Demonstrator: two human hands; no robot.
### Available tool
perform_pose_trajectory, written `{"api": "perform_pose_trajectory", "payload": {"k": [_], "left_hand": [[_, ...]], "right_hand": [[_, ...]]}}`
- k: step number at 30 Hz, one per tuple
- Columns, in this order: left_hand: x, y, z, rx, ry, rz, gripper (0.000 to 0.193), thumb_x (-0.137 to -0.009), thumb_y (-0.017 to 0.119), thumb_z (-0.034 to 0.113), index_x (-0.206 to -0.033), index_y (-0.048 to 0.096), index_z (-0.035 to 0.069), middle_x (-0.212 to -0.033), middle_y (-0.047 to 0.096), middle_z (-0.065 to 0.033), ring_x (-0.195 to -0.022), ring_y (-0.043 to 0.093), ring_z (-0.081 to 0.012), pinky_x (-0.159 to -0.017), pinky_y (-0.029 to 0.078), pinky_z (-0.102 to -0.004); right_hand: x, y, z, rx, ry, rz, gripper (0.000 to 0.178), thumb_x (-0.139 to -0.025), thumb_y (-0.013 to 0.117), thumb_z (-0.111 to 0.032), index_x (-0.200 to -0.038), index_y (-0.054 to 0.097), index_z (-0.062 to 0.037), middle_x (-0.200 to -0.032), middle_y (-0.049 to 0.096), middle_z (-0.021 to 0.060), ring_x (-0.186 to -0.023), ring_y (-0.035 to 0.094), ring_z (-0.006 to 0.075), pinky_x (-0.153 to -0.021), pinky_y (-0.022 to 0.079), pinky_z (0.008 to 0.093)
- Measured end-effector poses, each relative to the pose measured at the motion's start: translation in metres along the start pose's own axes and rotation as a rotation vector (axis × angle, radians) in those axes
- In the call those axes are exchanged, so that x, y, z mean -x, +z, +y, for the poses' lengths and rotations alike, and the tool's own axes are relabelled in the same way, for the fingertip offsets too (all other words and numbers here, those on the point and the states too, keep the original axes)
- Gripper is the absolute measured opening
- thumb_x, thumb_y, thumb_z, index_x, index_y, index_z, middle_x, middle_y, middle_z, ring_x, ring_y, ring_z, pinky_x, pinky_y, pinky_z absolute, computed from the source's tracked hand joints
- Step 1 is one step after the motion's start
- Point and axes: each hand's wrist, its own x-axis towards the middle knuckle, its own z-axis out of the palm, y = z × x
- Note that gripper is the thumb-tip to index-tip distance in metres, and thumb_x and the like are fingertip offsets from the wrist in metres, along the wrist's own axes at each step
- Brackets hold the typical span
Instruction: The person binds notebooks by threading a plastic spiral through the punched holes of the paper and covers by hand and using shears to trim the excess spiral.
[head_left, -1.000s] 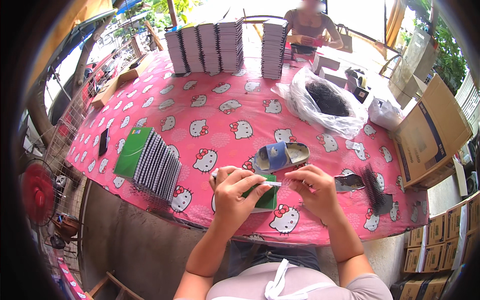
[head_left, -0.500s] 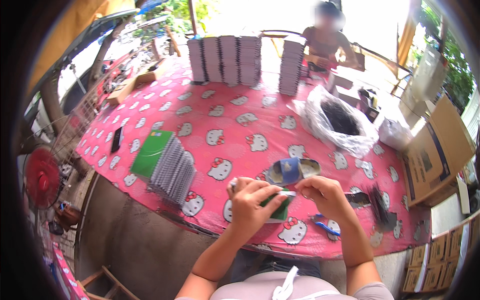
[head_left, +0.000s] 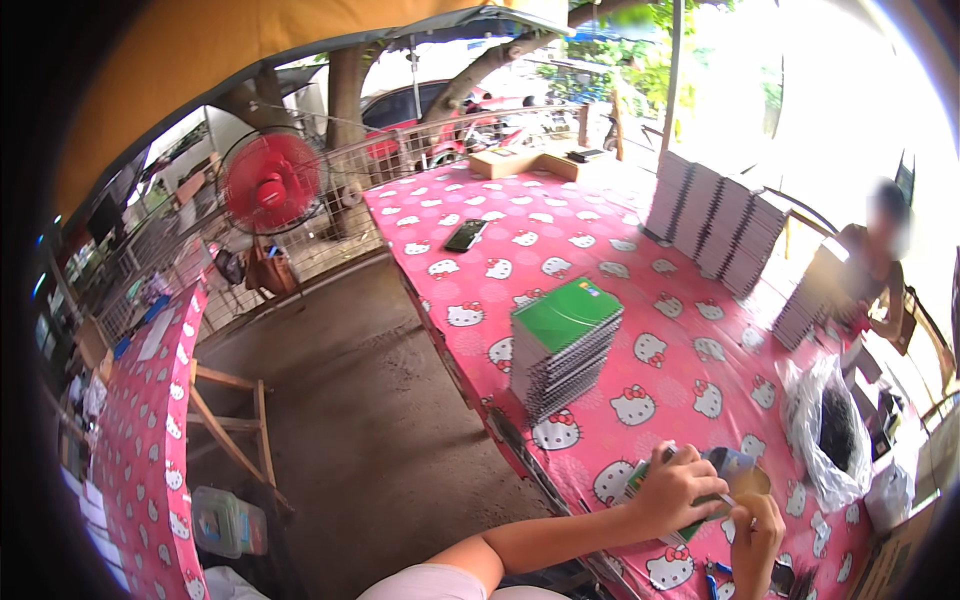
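Note:
My left hand (head_left: 682, 492) is closed over a green-covered notebook (head_left: 690, 530) at the table's near edge, its fingers hiding most of the cover. Close by on the right, my right hand (head_left: 758, 528) has thumb and fingers pinched together at the notebook's end; whatever lies between them is too small to make out. Just beyond both hands is a blue slipper (head_left: 732, 462), partly covered by them. A blue-handled hand tool (head_left: 714, 584) lies below the right hand. Further left stands a stack of spiral-bound notebooks (head_left: 566, 345) with a green top cover.
Tall stacks of bound pages (head_left: 712, 222) stand on the pink cat-print tablecloth (head_left: 590, 240). A clear plastic bag of black pieces (head_left: 828, 430) sits at right, near another person (head_left: 870, 260). A phone (head_left: 466, 235) lies far left. Beyond the table are a red fan (head_left: 272, 182) and a side table (head_left: 150, 400).
The view has swung left, so the table and my hands now appear further right and lower. My left hand keeps hold of the notebook; my right hand has come closer to its end.

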Motion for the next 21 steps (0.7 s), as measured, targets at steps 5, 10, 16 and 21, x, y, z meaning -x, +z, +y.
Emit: {"api": "perform_pose_trajectory", "payload": {"k": [5,10,16,21], "left_hand": [[0.002,0.001,-0.004,0.009,-0.028,0.000,0.024,-0.074,0.075,0.027,-0.095,0.070,0.019,-0.094,0.063,0.0063,-0.102,0.051,-0.0171,-0.099,0.027,-0.0518],[0.000,0.010,-0.002,0.047,-0.022,0.033,0.020,-0.073,0.074,0.024,-0.092,0.070,0.018,-0.088,0.060,0.0057,-0.100,0.051,-0.0166,-0.095,0.028,-0.0490],[0.001,0.011,-0.004,0.075,-0.027,0.005,0.020,-0.072,0.074,0.023,-0.090,0.069,0.017,-0.087,0.058,0.0049,-0.099,0.050,-0.0174,-0.095,0.028,-0.0487],[0.002,0.007,-0.002,0.095,-0.031,0.036,0.018,-0.071,0.075,0.022,-0.087,0.069,0.017,-0.085,0.058,0.0050,-0.099,0.050,-0.0177,-0.094,0.028,-0.0483]], "right_hand": [[-0.006,-0.010,-0.032,-0.010,0.046,-0.009,0.005,-0.085,0.061,-0.006,-0.090,0.060,-0.0032,-0.080,0.056,0.0143,-0.074,0.055,0.0337,-0.068,0.046,0.0400],[0.004,-0.001,0.005,0.008,-0.021,-0.042,0.010,-0.083,0.062,-0.006,-0.092,0.059,-0.0032,-0.077,0.055,0.0123,-0.069,0.054,0.0329,-0.062,0.044,0.0399],[-0.004,0.006,-0.016,-0.007,-0.033,-0.008,0.012,-0.082,0.066,-0.008,-0.092,0.061,-0.0045,-0.077,0.055,0.0115,-0.067,0.055,0.0259,-0.060,0.045,0.0374],[-0.004,0.012,-0.018,0.001,0.010,0.047,0.007,-0.078,0.066,-0.003,-0.081,0.060,-0.0042,-0.072,0.055,0.0108,-0.065,0.054,0.0257,-0.059,0.044,0.0378]]}}
